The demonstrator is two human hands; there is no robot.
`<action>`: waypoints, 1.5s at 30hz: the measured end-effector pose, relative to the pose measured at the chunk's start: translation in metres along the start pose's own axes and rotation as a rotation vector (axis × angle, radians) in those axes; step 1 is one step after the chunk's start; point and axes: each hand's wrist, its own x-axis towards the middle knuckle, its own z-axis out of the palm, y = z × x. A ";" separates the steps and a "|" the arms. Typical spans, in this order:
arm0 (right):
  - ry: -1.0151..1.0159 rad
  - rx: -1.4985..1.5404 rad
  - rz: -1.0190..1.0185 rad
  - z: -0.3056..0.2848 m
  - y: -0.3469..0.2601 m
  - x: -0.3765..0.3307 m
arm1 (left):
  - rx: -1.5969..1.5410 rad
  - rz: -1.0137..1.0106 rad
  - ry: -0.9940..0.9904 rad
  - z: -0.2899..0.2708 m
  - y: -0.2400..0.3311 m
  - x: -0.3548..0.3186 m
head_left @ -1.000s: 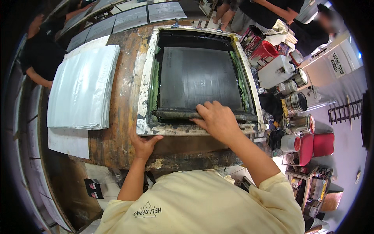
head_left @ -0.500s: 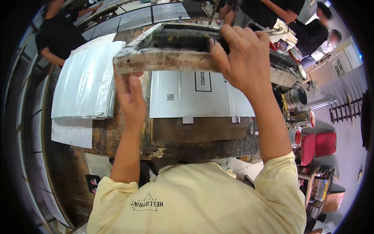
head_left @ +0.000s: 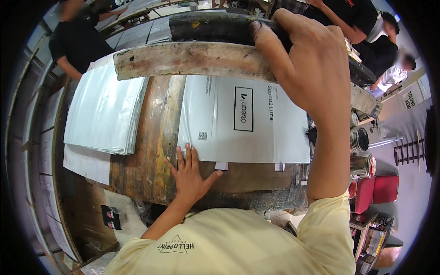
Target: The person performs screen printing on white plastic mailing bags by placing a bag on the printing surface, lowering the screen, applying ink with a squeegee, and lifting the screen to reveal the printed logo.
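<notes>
My right hand is closed around a long black squeegee, its thumb on the near face. Just in front of the squeegee is the raised wooden edge of a printing screen frame, stained with ink. Whether my fingers also grip the frame is hidden. Under the frame lies a white plastic bag with black print and a small square code. My left hand is open, fingers spread, with its fingertips at the bag's near left corner.
A thick stack of white plastic bags lies at the left of the worn wooden table. Cans and red chairs stand at the right. A co-worker in black is at the far left; several people stand at the far right.
My left hand has let go of the frame's left end and come down to the bag's corner. The frame and squeegee have tilted up toward me, baring more of the printed bag.
</notes>
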 end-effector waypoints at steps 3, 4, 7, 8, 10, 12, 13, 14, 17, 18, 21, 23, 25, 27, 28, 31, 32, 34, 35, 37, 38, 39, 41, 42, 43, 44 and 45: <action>0.042 0.010 -0.027 0.001 0.002 0.004 | -0.088 0.067 0.191 -0.012 0.006 0.009; 0.047 0.026 -0.032 0.001 0.004 0.006 | -0.178 0.098 0.264 -0.017 0.008 0.016; 0.049 0.076 -0.038 0.001 0.006 0.010 | -0.404 0.168 0.468 -0.055 0.023 0.059; 0.041 0.072 -0.031 0.000 0.009 0.011 | -0.464 0.192 0.528 -0.069 0.034 0.075; 0.027 0.081 -0.019 0.001 0.010 0.013 | -0.528 0.194 0.633 -0.090 0.046 0.092; 0.031 0.090 -0.008 0.002 0.009 0.010 | -0.627 0.190 0.674 -0.090 0.045 0.083; 0.049 0.073 -0.001 0.002 0.007 0.009 | -0.678 0.192 0.695 -0.088 0.043 0.080; 0.067 0.069 0.006 0.004 0.002 0.006 | -0.656 0.174 0.742 -0.088 0.037 0.077; 0.080 0.088 0.022 0.002 -0.003 0.010 | -0.670 0.046 0.794 -0.098 0.009 0.070; 0.074 0.082 0.026 0.001 -0.002 0.011 | -0.729 -0.041 0.748 -0.107 -0.002 0.066; 0.057 0.074 0.040 -0.006 -0.003 0.009 | -0.895 -0.183 0.717 -0.132 -0.039 0.061; 0.058 0.093 0.052 -0.004 -0.005 0.006 | -0.977 -0.305 0.645 -0.152 -0.072 0.056; 0.028 0.084 0.057 -0.007 -0.009 0.007 | -1.001 -0.263 0.679 -0.157 -0.127 0.056; -0.028 0.070 0.069 -0.008 -0.011 0.007 | -0.949 -0.242 0.747 -0.162 -0.180 0.058; -0.004 0.049 0.041 -0.003 -0.011 0.006 | -0.974 -0.274 0.776 -0.169 -0.202 0.056; -0.020 0.052 0.057 -0.008 -0.015 0.004 | -0.983 -0.319 0.735 -0.188 -0.276 0.059; -0.044 0.043 0.063 -0.009 -0.016 0.004 | -1.010 -0.323 0.745 -0.194 -0.296 0.060; -0.075 0.038 0.084 -0.011 -0.018 0.003 | -1.023 -0.349 0.744 -0.203 -0.354 0.062; -0.093 0.032 0.097 -0.011 -0.019 0.003 | -1.009 -0.369 0.732 -0.205 -0.385 0.062; -0.050 0.025 0.048 -0.011 -0.016 0.002 | -0.821 -0.393 0.727 -0.208 -0.420 0.073; -0.034 0.026 0.027 -0.011 -0.015 0.001 | -0.727 -0.467 0.670 -0.213 -0.449 0.072; -0.013 0.028 0.010 -0.009 -0.014 0.001 | -0.754 -0.455 0.685 -0.212 -0.478 0.070; 0.007 0.019 -0.014 -0.002 -0.015 0.003 | -0.733 -0.547 0.669 -0.210 -0.535 0.063; -0.018 0.002 -0.014 0.001 -0.015 0.003 | -0.753 -0.545 0.617 -0.206 -0.561 0.060; -0.034 -0.018 -0.011 0.004 -0.014 0.004 | -0.734 -0.535 0.604 -0.201 -0.583 0.060; 0.028 0.028 -0.041 0.007 -0.006 0.002 | -0.745 -0.536 0.669 -0.214 -0.616 0.047; 0.049 0.008 -0.038 0.005 0.001 -0.001 | -0.708 -0.565 0.677 -0.216 -0.625 0.055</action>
